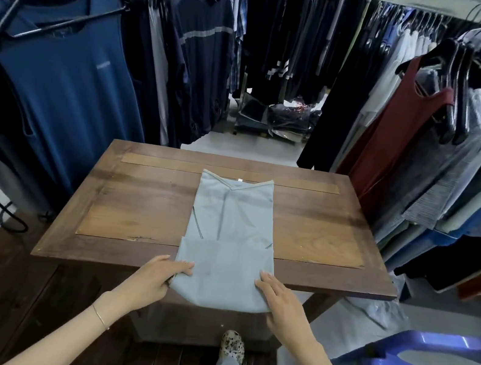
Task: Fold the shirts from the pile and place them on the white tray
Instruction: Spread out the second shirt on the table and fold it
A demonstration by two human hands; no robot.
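Together, left hand (158, 277) and right hand (281, 305) hold one shirt (231, 229) (folded).

One wide-angle view from the wearer's head, facing forward and tilted down, aimed at the shirt (231, 229) on the table (338, 219), left hand (158, 277) and right hand (281, 305) close below, hanging clothes (69, 71) bowed around the edges
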